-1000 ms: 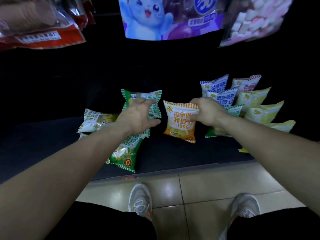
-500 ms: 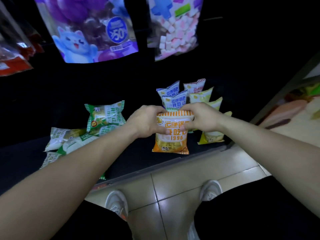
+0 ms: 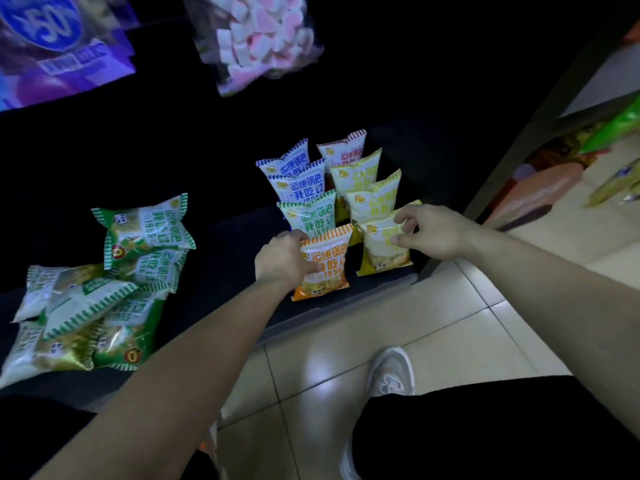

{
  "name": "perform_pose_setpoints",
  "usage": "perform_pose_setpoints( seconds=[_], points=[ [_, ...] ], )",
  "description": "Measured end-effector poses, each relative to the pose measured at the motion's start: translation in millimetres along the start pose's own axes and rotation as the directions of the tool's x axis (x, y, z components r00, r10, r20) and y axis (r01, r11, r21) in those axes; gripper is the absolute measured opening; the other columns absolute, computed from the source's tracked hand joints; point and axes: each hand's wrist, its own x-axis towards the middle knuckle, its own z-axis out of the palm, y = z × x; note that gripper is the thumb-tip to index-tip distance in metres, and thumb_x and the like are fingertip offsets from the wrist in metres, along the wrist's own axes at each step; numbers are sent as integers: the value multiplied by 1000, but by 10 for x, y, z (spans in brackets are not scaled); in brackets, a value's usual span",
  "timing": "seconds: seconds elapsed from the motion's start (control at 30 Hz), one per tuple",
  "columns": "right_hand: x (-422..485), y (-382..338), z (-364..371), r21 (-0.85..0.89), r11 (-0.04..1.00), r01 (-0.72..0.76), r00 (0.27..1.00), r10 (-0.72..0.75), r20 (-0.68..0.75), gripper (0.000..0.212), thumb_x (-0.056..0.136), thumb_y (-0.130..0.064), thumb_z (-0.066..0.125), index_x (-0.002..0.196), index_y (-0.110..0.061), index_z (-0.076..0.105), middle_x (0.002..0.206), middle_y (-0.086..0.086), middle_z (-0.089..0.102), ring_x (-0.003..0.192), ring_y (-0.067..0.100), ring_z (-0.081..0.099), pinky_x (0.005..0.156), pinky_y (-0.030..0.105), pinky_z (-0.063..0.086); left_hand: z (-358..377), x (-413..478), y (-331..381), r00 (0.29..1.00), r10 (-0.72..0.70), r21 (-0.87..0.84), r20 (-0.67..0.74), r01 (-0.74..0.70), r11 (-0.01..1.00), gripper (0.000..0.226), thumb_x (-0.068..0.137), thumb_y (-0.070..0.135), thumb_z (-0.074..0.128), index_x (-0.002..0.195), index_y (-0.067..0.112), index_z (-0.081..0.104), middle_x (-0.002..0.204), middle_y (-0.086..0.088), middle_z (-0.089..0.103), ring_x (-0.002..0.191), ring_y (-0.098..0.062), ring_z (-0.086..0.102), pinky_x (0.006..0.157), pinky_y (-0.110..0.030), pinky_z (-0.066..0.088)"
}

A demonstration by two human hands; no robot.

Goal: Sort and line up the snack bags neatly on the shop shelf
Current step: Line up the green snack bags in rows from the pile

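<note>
An orange snack bag [image 3: 325, 263] stands upright at the front of a row on the dark shelf [image 3: 225, 244]. My left hand [image 3: 282, 259] grips its left edge. Behind it stand a green bag [image 3: 310, 216] and two blue bags [image 3: 298, 183]. My right hand [image 3: 431, 230] pinches the top of a yellow bag [image 3: 382, 247] at the front of the neighbouring row. More yellow bags [image 3: 372, 199] and a red-trimmed bag [image 3: 343, 150] stand behind that one. A loose pile of green bags [image 3: 100, 282] lies flat on the shelf to the left.
Above hang a purple bag [image 3: 62, 46] and a marshmallow bag [image 3: 259, 39]. The shelf's front edge [image 3: 332, 317] meets a tiled floor [image 3: 398, 320] where my shoe [image 3: 389, 370] stands. A dark upright [image 3: 540, 133] bounds the shelf on the right, with other goods [image 3: 561, 181] beyond it.
The orange bag moved right and was set upright in front of the green bag. My right hand let go of it and took the front yellow bag. The view swung right.
</note>
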Motion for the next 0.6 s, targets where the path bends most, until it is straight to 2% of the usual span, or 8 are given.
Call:
perform_pose_setpoints(
  seconds=[0.13, 0.23, 0.33, 0.5, 0.6],
  points=[
    [87, -31, 90, -45, 998, 33, 999, -32, 33, 42, 95, -35, 62, 135, -20, 57, 126, 1, 62, 101, 17, 56, 82, 26, 40, 224, 75, -10, 998, -64, -120, -20, 62, 991, 71, 74, 47, 81, 135, 25, 54, 130, 1, 57, 109, -22, 60, 82, -39, 54],
    [112, -97, 123, -73, 996, 48, 998, -44, 53, 44, 95, -37, 61, 136, -21, 55, 130, 1, 60, 113, 20, 57, 90, 29, 44, 285, 147, -21, 997, -78, -166, -20, 73, 983, 72, 78, 45, 79, 140, 23, 50, 133, -1, 50, 114, -24, 56, 85, -43, 54],
    [120, -164, 127, -87, 995, 48, 997, -42, 66, 46, 94, -42, 61, 136, -23, 55, 132, 0, 58, 117, 20, 56, 97, 33, 46, 289, 221, -31, 999, -48, -82, -17, 46, 996, 73, 79, 49, 76, 142, 23, 48, 133, -3, 47, 121, -25, 48, 89, -45, 51],
    [117, -315, 135, -145, 988, 50, 995, -37, 91, 51, 94, -44, 62, 139, -22, 52, 137, 2, 55, 122, 22, 53, 99, 37, 47, 158, 298, 25, 997, 53, 144, 48, -59, 988, 80, 78, 58, 71, 145, 25, 41, 139, -6, 44, 125, -27, 42, 98, -43, 44],
    [129, -494, 135, -169, 984, 56, 995, -40, 93, 54, 94, -45, 62, 141, -21, 51, 140, 3, 53, 123, 24, 53, 99, 39, 48, -50, 292, 36, 992, 82, 166, 91, -96, 981, 86, 78, 63, 69, 148, 25, 36, 144, -4, 41, 130, -26, 38, 102, -42, 41]
  ],
)
